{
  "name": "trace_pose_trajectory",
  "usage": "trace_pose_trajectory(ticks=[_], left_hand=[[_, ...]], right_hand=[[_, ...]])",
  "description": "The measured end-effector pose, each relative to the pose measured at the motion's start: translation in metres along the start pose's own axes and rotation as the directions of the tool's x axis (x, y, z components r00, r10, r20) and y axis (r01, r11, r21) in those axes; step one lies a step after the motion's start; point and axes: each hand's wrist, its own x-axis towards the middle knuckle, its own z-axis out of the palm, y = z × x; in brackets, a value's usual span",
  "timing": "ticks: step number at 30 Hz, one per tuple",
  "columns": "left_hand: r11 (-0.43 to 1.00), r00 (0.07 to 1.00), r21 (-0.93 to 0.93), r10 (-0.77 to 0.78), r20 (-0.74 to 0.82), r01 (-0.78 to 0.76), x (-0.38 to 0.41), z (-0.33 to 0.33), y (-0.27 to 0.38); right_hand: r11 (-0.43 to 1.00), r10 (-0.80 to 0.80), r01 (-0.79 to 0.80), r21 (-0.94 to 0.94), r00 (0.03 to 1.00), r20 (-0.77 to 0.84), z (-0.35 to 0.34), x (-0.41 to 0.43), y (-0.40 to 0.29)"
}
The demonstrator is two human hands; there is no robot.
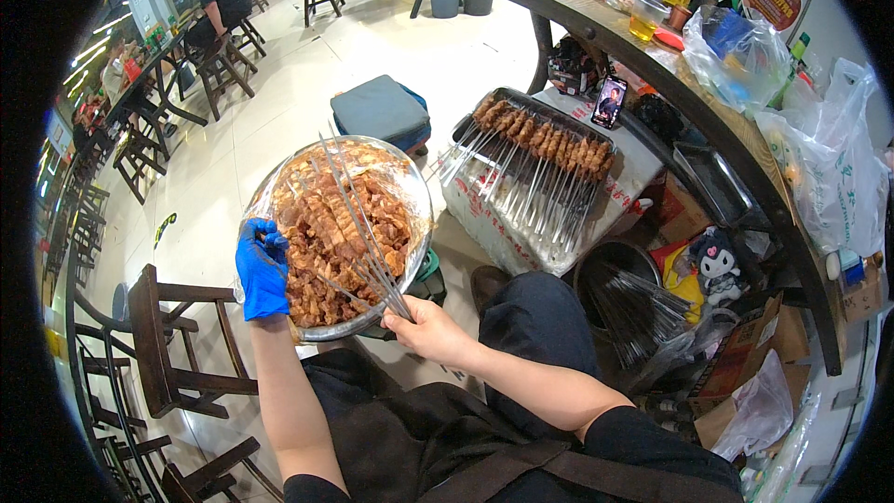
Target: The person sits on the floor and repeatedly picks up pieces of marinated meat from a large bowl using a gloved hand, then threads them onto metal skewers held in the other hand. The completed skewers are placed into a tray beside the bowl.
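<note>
A large steel bowl in front of me holds marinated meat pieces, with clear plastic film along its rim. My left hand, in a blue glove, is at the bowl's left rim, fingers curled; whether it pinches anything cannot be made out. My bare right hand grips a bundle of metal skewers at the bowl's lower right; they fan up over the meat, and some seem to carry meat. To the right, threaded meat skewers lie in a row on a metal tray, their bare ends towards me.
The tray rests on a white foam box. A pot of bare skewers stands right of my knee. A curved wooden counter runs along the right. Beyond the bowl is a padded stool; a wooden stool stands left. People sit far left.
</note>
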Motion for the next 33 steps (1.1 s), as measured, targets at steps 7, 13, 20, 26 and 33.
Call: trace_pose_trajectory(ticks=[7,13,20,26,33], left_hand=[[0.999,0.993,0.0,0.048,-0.109,-0.049,-0.006,0.006,-0.012],[0.986,0.984,0.087,0.148,-0.104,-0.139,-0.014,0.02,-0.014],[0.997,0.98,0.045,0.072,-0.185,-0.064,-0.015,0.025,-0.028],[0.995,0.993,-0.101,0.015,0.116,-0.003,-0.002,-0.006,-0.029],[0.941,0.998,-0.336,-0.006,0.07,0.029,-0.01,0.013,-0.003]], right_hand=[[0.997,0.062,-0.063,0.053,0.998,0.02,0.008,-0.005,-0.01],[0.968,0.125,-0.142,0.206,0.988,0.091,0.009,-0.006,-0.011],[0.952,0.131,-0.156,0.264,0.985,0.11,0.012,-0.007,-0.008],[0.953,0.142,-0.158,0.259,0.987,0.079,0.01,-0.003,-0.009],[0.973,0.125,-0.137,0.186,0.99,0.071,-0.001,-0.004,-0.014]])
